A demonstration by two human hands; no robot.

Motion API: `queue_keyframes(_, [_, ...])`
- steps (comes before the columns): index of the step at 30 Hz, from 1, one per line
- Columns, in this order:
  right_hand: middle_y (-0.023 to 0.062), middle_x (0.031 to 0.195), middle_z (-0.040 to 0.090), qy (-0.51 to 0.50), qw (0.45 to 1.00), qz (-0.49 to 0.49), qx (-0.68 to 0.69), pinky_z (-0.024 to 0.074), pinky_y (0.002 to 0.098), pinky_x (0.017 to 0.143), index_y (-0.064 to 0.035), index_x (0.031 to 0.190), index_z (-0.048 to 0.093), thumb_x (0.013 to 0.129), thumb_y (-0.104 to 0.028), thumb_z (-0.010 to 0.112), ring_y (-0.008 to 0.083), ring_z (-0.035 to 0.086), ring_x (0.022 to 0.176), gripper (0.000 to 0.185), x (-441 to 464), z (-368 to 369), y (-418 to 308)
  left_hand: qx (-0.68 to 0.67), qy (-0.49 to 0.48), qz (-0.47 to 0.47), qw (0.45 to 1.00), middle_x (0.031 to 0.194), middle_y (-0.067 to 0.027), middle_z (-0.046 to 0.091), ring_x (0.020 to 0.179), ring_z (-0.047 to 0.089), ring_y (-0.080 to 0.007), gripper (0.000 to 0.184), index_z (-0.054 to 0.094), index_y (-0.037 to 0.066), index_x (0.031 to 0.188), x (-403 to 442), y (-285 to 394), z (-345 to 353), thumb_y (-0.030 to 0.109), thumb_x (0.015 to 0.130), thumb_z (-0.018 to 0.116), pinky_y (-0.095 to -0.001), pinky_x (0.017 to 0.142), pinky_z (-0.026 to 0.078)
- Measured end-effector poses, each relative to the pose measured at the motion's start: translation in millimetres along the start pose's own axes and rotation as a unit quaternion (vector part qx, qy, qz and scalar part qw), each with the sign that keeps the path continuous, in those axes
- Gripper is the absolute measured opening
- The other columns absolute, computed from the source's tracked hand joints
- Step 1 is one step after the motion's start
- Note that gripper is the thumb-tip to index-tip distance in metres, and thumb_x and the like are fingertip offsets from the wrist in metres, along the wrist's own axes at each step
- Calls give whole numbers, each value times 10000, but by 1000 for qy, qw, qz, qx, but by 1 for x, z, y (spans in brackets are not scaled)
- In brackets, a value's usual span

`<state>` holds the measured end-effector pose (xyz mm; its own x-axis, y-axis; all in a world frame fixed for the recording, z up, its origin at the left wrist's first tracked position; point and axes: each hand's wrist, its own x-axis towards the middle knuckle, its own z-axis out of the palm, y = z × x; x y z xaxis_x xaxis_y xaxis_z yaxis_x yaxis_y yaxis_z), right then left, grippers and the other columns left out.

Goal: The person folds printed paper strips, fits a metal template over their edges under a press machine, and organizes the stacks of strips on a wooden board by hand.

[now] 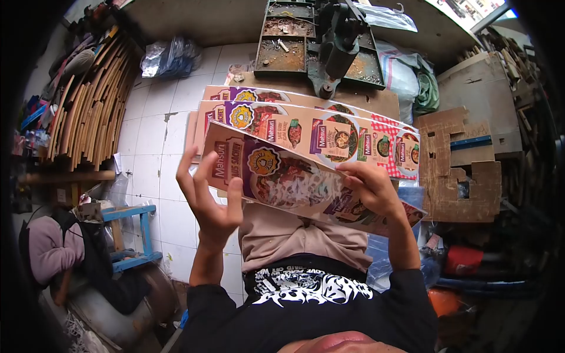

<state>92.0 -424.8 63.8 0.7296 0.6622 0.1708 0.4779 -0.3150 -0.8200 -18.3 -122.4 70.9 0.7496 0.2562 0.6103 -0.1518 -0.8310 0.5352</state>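
A long glossy printed sheet [294, 179] with food pictures and "Mahsuri" lettering lies tilted across my lap, its right end lower than its left. My right hand [374, 188] grips its upper edge right of the middle, some fingers curled out of sight. At the sheet's left end, my left hand [212, 200] has its fingers spread apart, with the thumb over the printed face. Just beyond is a stack of similar printed sheets [341, 137], slightly fanned out on a brown board [382, 101].
A dark metal machine [338, 56] with compartment trays [282, 56] stands beyond the stack. Cut cardboard [462, 170] lies at right. Wooden strips [97, 100] lean at left, above a blue frame [144, 235]. A white sack [400, 70] sits near the wall.
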Motion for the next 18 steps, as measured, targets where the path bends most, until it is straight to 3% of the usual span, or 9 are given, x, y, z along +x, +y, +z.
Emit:
queue_keyframes(1, [136, 891, 697, 0, 1000, -16, 0, 517, 326, 706, -34, 1139, 662, 814, 55, 638, 243, 670, 761, 338, 11, -3, 3, 3, -15, -37, 999, 1406, -262, 365, 1310, 394, -402, 576, 457, -1, 1346, 12, -13, -2, 144, 835, 678, -460, 1092, 330])
queue_keyframes(2, [119, 875, 697, 1, 999, -33, -1, 513, 307, 696, -38, 1148, 662, 830, 46, 633, 205, 661, 736, 330, 23, -7, 7, 13, -34, -39, 999, 1352, -273, 452, 1279, 470, -350, 600, 406, -16, 1380, 25, -24, -5, 121, 859, 669, -441, 1067, 378])
queue_keyframes(5, [70, 868, 696, -65, 996, 64, 25, 504, 256, 715, -39, 1122, 681, 862, -10, 641, 74, 605, 789, 265, 64, -24, 11, -272, -127, -195, 934, 1184, -211, 613, 1077, 624, -233, 553, 351, -46, 1399, 52, -56, -2, 60, 924, 612, -338, 928, 504])
queue_keyframes(6, [80, 889, 697, -81, 993, 80, 21, 511, 271, 735, -35, 1137, 677, 871, -12, 638, 64, 579, 785, 270, 80, -30, 8, -330, -149, -224, 905, 1138, -182, 641, 1019, 648, -197, 551, 325, -52, 1416, 61, -73, 2, 48, 946, 593, -297, 890, 527])
queue_keyframes(8, [112, 873, 693, 24, 998, 20, -63, 524, 300, 697, -41, 1170, 661, 896, -26, 609, 153, 651, 749, 279, 98, -25, 16, -329, -147, -231, 904, 1105, -190, 660, 986, 664, -189, 554, 314, -51, 1426, 79, -91, 9, 35, 950, 583, -282, 842, 560])
queue_keyframes(10, [154, 1096, 672, 61, 981, -29, -180, 515, 363, 852, -36, 1163, 665, 865, -43, 660, 281, 659, 990, 298, 101, -26, -5, -296, -149, -251, 910, 1102, -199, 663, 968, 670, -194, 535, 330, -51, 1424, 92, -107, 15, 44, 957, 572, -288, 833, 562])
queue_keyframes(14, [148, 1123, 666, 130, 971, -13, -200, 488, 379, 907, -29, 1161, 662, 856, -79, 693, 305, 635, 1054, 310, 78, -34, -17, -185, -142, -232, 945, 1076, -236, 678, 941, 703, -272, 491, 418, -12, 1380, 97, -116, 22, 79, 933, 599, -359, 805, 560])
queue_keyframes(15, [145, 1120, 668, 173, 956, 2, -238, 486, 383, 911, -25, 1159, 661, 856, -88, 697, 310, 632, 1061, 311, 69, -37, -15, -77, -165, -204, 962, 1068, -235, 679, 938, 701, -311, 489, 445, 11, 1370, 97, -117, 22, 120, 924, 614, -385, 795, 556])
queue_keyframes(18, [192, 1231, 609, 245, 923, 117, -274, 467, 400, 950, -31, 1213, 629, 877, -136, 693, 338, 594, 1126, 358, 33, -48, 14, 87, -197, -154, 964, 1052, -201, 670, 902, 686, -386, 502, 501, 81, 1345, 93, -122, 21, 243, 895, 654, -437, 751, 546])
